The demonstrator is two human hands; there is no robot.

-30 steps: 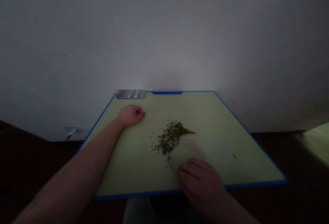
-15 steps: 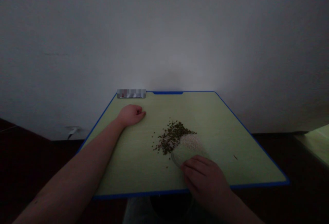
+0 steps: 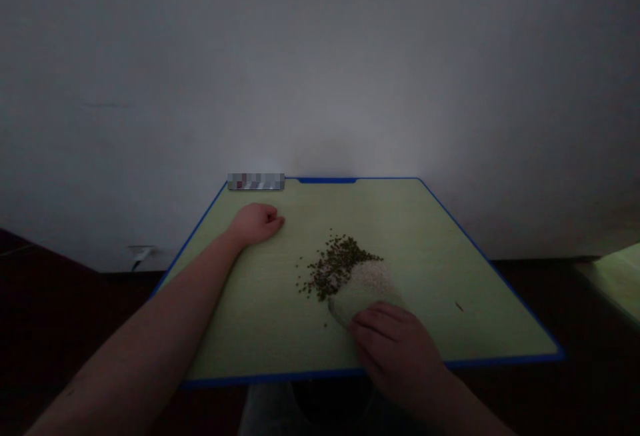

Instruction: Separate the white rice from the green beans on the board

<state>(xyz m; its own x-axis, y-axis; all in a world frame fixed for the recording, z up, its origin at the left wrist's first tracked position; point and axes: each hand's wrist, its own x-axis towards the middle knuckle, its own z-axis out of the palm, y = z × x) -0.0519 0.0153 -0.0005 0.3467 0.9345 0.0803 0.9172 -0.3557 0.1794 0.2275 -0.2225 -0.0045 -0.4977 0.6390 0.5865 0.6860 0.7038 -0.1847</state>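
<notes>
Right grip has edged the clear container slightly left.

Clear item, type unclear, near-centre; pale grains at its far side; dark bits strewn far-left, loose.

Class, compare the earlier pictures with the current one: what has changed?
The right hand has shifted slightly forward with the clear container it holds. Nothing was visibly grasped or released. The fisted left hand, dark seeds and pale grains look unchanged.
</notes>
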